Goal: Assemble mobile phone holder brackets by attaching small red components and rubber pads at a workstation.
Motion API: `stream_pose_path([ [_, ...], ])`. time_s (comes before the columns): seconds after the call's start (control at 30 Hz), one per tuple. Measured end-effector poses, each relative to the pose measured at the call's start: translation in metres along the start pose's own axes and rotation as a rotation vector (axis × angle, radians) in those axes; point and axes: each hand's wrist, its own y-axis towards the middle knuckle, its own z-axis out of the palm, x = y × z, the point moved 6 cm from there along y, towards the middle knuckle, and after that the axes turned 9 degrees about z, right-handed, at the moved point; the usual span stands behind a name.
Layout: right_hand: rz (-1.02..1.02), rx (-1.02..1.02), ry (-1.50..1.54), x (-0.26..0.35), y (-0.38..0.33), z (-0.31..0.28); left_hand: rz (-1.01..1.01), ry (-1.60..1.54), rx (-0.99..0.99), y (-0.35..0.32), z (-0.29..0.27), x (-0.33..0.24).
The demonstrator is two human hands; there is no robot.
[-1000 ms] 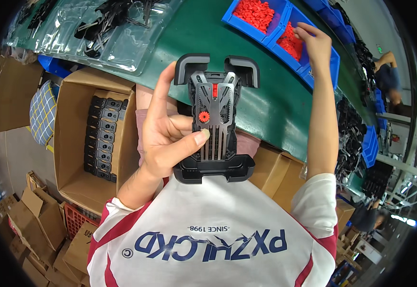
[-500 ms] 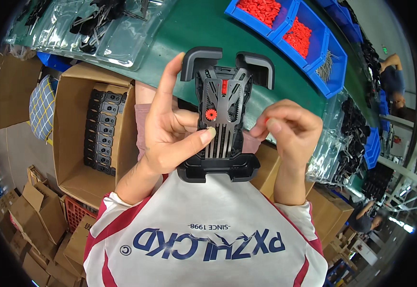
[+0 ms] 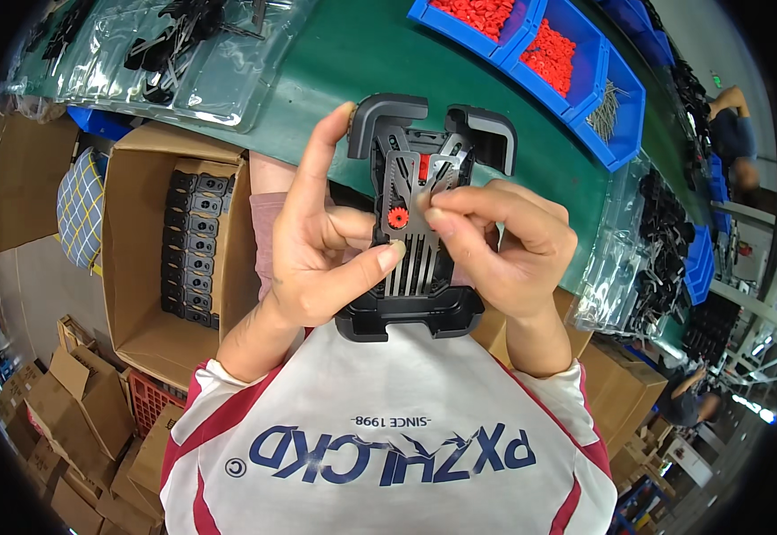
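Note:
My left hand [image 3: 304, 245] grips a black phone holder [image 3: 411, 312] by its left side, thumb on the front and index finger stretched up along the upper left arm. A slotted grey metal plate [image 3: 413, 183] covers the holder's middle. On the plate's left part sits a red gear [image 3: 397, 218], and a red slider [image 3: 423, 167] shows near the top. My right hand [image 3: 513, 241] is closed in a pinch over the plate's right part, opposite the gear. The small red part seen earlier in that pinch is hidden behind the fingertips now.
Blue bins [image 3: 575, 111] with red parts and thin metal pins stand at the upper right of the green table [image 3: 353, 62]. Clear plastic trays [image 3: 219, 85] of black and metal parts lie upper left. A cardboard box [image 3: 143, 330] at left holds stacked black parts.
My right hand has moved left from beside the phone holder onto its plate, and the red part in its pinch has gone out of sight. My left hand keeps its grip, shifted slightly right.

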Motion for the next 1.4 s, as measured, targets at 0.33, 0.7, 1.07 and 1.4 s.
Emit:
stream_pose_path([
  [0.33,-0.007,-0.136,0.108,0.000,-0.011,-0.010,0.007,-0.011,0.026,-0.004,-0.001,0.001],
  [0.7,0.214,-0.048,0.263,-0.027,-0.016,-0.005,0.006,-0.006,-0.024,-0.006,0.001,-0.001],
  [1.07,0.461,-0.055,0.484,-0.035,-0.025,0.005,0.144,0.291,0.031,-0.009,-0.003,-0.002],
  [1.4,0.242,-0.044,0.097,-0.024,-0.010,-0.014,0.166,0.421,0.043,-0.006,0.016,-0.001],
])
